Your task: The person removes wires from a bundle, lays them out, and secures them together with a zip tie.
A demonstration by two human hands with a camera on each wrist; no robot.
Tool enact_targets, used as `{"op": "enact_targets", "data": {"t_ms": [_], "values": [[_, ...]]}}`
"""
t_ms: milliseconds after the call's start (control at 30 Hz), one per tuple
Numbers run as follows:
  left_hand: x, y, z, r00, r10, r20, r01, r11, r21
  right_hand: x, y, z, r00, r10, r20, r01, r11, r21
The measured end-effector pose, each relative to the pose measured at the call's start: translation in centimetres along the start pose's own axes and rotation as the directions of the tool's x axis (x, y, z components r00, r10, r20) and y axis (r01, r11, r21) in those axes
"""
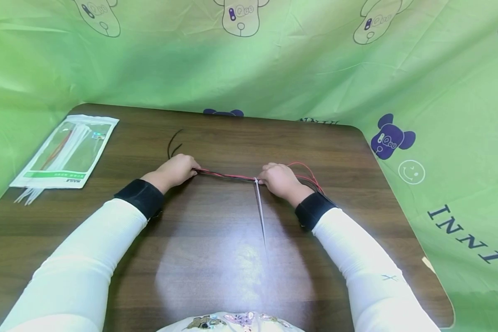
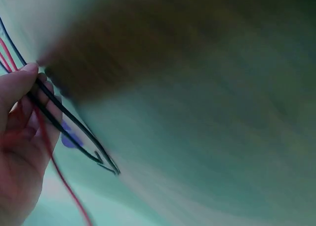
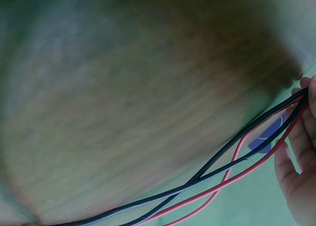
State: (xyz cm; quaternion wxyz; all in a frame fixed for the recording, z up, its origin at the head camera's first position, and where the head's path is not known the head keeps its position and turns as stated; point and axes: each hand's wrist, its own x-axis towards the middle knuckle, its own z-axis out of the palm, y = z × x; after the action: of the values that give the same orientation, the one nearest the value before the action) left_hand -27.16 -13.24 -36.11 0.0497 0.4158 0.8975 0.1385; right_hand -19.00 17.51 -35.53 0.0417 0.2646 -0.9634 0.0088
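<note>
A bundle of red and black wires (image 1: 228, 175) stretches between my two hands over the table. My left hand (image 1: 175, 169) pinches it on the left, and black wire ends (image 1: 172, 143) curl out beyond that hand. In the left wrist view, thumb and fingers grip the black wires (image 2: 64, 110) and a red wire (image 2: 59, 171). My right hand (image 1: 279, 180) grips the bundle on the right, where loose red and black wires (image 3: 217, 181) trail back past the wrist. A white cable tie (image 1: 260, 210) loops round the bundle beside the right fingers, its long tail pointing toward me.
A clear resealable bag of white cable ties (image 1: 62, 154) lies at the table's left, with several loose ties (image 1: 31, 195) poking out below it. Green printed cloth (image 1: 274, 69) hangs behind and to the right of the brown wooden table (image 1: 216, 221).
</note>
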Motion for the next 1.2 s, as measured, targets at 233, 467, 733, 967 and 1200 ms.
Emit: {"op": "enact_targets", "data": {"t_ms": [233,467,733,967,1200], "values": [[-2.3,-2.4,-0.7,0.997,-0.063,-0.033,0.063,0.998,-0.013,-0.2,0.2,-0.1,1.000,0.018,0.003,-0.018,1.000,0.002],[-3.9,-3.4,-1.1,0.993,-0.112,-0.045,0.111,0.993,-0.042,-0.4,0.0,-0.1,1.000,0.030,0.005,-0.030,0.999,0.015],[-4.4,-3.7,-1.3,0.991,-0.135,-0.025,0.133,0.990,-0.046,-0.3,-0.1,0.2,0.999,0.042,0.015,-0.042,0.999,0.008],[-5.9,-5.1,-1.7,0.984,-0.178,-0.026,0.176,0.982,-0.073,-0.4,0.2,0.1,0.998,0.058,0.021,-0.059,0.998,0.008],[-7.7,-6.7,-1.7,0.972,-0.227,-0.050,0.217,0.963,-0.160,-0.6,0.7,0.1,0.996,0.079,0.028,-0.079,0.997,-0.012]]}}
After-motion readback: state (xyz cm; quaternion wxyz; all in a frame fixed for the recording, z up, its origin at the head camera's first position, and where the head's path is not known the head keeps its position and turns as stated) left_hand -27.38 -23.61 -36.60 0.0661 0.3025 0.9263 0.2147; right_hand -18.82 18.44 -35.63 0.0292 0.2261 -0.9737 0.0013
